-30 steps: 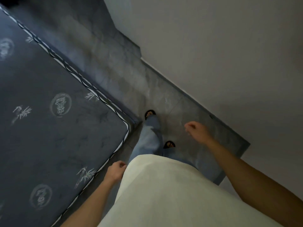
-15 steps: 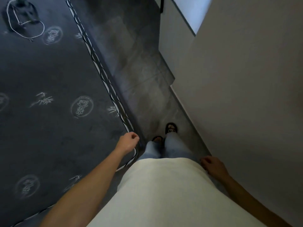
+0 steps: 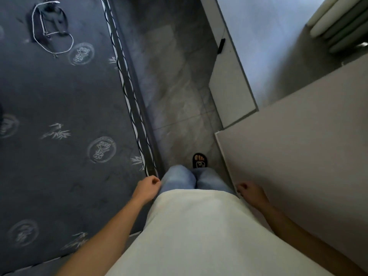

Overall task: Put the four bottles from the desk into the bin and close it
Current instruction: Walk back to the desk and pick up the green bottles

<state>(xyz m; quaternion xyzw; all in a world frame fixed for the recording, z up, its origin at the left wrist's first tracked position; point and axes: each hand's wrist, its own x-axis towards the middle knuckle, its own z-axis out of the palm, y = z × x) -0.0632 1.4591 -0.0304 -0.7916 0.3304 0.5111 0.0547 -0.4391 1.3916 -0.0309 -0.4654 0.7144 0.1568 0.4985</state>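
No bottle, desk or bin shows in the head view. My left hand [image 3: 146,189] hangs beside my left thigh at the mattress corner, fingers curled loosely with nothing in them. My right hand [image 3: 251,193] hangs by my right hip, close to the edge of a light panel, fingers also curled and empty. Between them are my cream shirt and blue jeans, with one foot in a black sandal [image 3: 199,160] on the floor ahead.
A dark patterned mattress [image 3: 59,126] fills the left side, with a dark bag and white cord [image 3: 49,28] lying on it. A narrow grey tiled floor strip [image 3: 175,86] runs forward. A light wall panel [image 3: 298,156] and a white door [image 3: 231,90] bound the right.
The view has swung and moved forward along the passage between mattress and wall. My arms swing as I walk; my right hand dropped from out front back to my hip.
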